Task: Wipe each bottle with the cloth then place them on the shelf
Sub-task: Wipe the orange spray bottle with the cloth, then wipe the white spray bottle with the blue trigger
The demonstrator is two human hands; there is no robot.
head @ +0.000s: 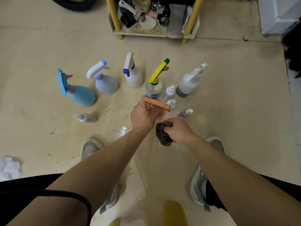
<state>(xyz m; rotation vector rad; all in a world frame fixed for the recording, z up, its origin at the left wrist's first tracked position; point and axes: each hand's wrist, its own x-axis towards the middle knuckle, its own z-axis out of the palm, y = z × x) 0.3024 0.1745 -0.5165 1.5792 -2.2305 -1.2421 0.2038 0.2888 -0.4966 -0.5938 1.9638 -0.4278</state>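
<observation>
Two hands are being held low: a grey cloth is being clutched in the right hand, and a clear orange-topped bottle is being gripped by the left hand. Just beyond, a yellow-topped bottle is being crowded by small bottles; open floor is being left before the shelf edge.

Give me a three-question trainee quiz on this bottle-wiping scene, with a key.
1. True or false: the right hand grips the grey cloth.
2. Multiple choice: the clear bottle held by the left hand has a sprayer coloured A) yellow, B) orange, C) blue.
3. Fill in: the yellow-sprayer bottle stands on the ____.

Key: 1 true; 2 B; 3 floor.
</observation>
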